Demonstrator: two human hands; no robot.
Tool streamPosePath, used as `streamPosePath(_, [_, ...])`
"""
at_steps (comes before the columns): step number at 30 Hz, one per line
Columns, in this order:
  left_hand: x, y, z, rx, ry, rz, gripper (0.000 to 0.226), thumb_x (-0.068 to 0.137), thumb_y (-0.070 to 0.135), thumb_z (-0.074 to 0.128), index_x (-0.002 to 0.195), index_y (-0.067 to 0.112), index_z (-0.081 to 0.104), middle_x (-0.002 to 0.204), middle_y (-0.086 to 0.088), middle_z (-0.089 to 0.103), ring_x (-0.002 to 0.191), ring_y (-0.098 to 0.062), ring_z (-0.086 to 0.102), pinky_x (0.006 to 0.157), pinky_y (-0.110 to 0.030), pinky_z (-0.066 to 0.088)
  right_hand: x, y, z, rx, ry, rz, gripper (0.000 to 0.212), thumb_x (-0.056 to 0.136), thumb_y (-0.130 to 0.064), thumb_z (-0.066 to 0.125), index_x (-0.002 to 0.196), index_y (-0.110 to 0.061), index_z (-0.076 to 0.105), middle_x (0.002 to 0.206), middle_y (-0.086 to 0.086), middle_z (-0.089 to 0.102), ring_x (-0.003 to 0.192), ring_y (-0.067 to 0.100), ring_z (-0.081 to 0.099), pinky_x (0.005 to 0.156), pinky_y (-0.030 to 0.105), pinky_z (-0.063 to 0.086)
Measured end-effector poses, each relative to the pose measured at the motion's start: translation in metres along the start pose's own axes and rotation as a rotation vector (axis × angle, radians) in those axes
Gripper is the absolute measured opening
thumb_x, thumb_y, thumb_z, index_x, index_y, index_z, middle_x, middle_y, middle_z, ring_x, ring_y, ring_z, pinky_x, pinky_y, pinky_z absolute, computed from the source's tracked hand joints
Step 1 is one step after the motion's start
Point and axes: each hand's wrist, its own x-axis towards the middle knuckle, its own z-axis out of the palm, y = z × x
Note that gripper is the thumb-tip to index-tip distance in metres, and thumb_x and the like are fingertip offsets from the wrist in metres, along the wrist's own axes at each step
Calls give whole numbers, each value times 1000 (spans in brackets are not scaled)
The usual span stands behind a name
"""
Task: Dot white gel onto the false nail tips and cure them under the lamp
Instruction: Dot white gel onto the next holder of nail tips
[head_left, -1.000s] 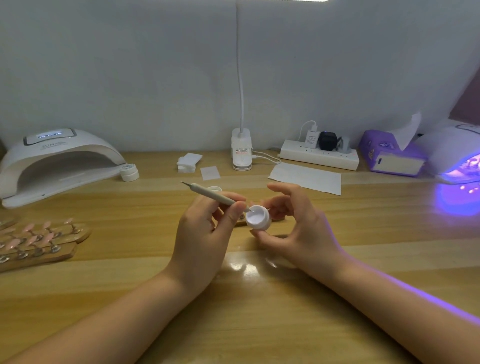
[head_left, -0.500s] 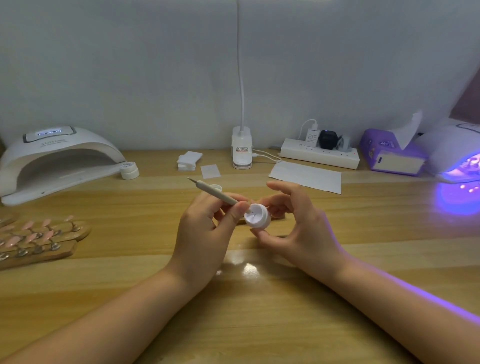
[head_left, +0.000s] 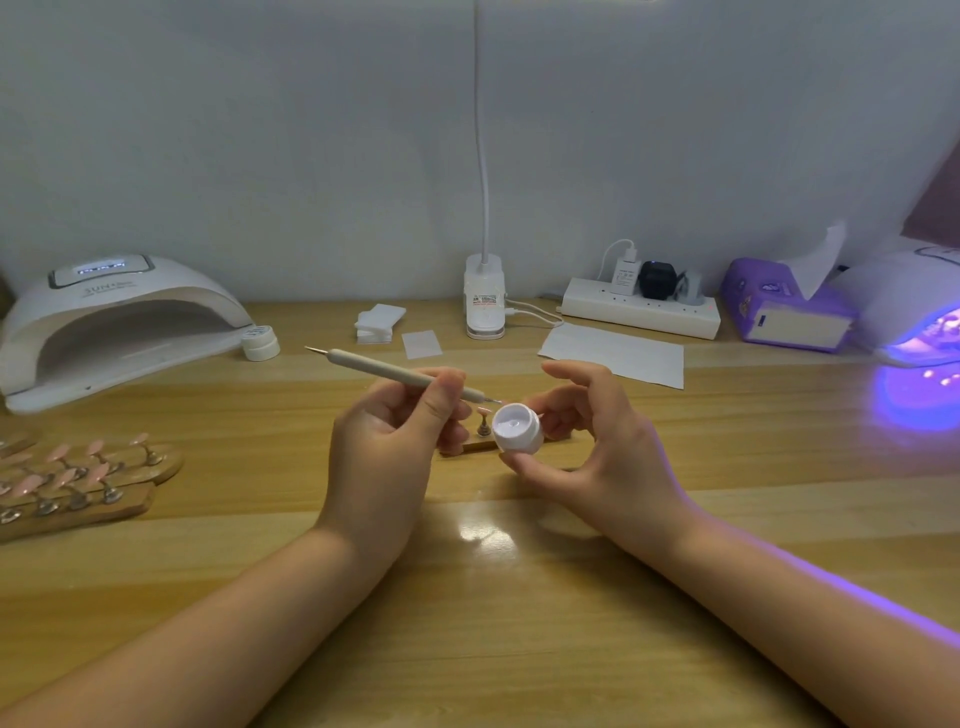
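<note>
Hidden bits first: we see only one pink nail tip (head_left: 483, 413) on its small stand (head_left: 480, 441) between the hands; the rest of that wooden stand sits behind the jar and fingers, so we can't tell how many tips it carries. The right lamp (head_left: 919, 306) is cut by the frame's right edge, lit purple inside. The racks of pink tips (head_left: 78, 478) at the bench's left edge are cut off too.

Left hand (head_left: 387, 447) pinches the dotting tool (head_left: 395, 371) between thumb and fingers, shaft tilted, metal tip pointing right and sitting just above the jar rim. We can't tell if the tip carries gel.

Right hand (head_left: 602, 441) holds the gel jar (head_left: 518, 428) between thumb below and fingertips behind, mouth tilted toward the camera. Jar is small, white, lid off, with pale glossy gel inside. It sits near the middle of the bench (head_left: 467, 623), lifted off the surface.

The left lamp (head_left: 114, 322) sits at the back left corner, mouth open and dark, display lit, with a second small jar (head_left: 261, 343) just beside it. Along the back edge: wipes stack (head_left: 379, 322), desk light base (head_left: 484, 304), power strip (head_left: 641, 312), paper sheet (head_left: 613, 353), purple tissue box (head_left: 784, 306).

Bare wood runs along the bench's near edge under both forearms and between the hands and the right lamp.
</note>
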Motion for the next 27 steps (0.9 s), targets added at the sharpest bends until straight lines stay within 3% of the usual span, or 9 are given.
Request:
streamPosePath(9, [7, 0, -3, -321, -19, -222, 21, 71, 20, 68, 85, 4, 67, 63, -8, 64, 52, -14, 59, 47, -24, 51, 0, -1, 1, 51, 35, 17, 78, 65, -23, 87, 127, -20, 40, 97, -5, 65, 87, 2, 63, 76, 9, 48])
streamPosePath(16, [5, -3, -5, -282, -101, -198, 25, 71, 16, 65, 91, 2, 65, 67, -11, 65, 57, -17, 62, 51, -25, 52, 1, -3, 0, 66, 28, 13, 78, 66, -29, 84, 128, -19, 39, 99, -5, 65, 89, -1, 63, 76, 8, 47])
streamPosePath(21, [4, -5, -5, -252, -135, -177, 16, 73, 8, 73, 87, 4, 66, 73, -14, 67, 63, -21, 64, 56, -28, 54, 0, -4, -1, 79, 36, 16, 76, 67, -27, 84, 127, -20, 39, 99, -5, 66, 89, -1, 64, 76, 9, 49])
streamPosePath(27, [4, -6, -6, -246, -156, -155, 9, 76, 1, 68, 81, 9, 70, 77, -16, 70, 66, -20, 66, 59, -28, 55, 1, -4, 0, 78, 45, 26, 74, 68, -26, 83, 126, -21, 38, 99, -9, 64, 90, 0, 63, 76, 9, 49])
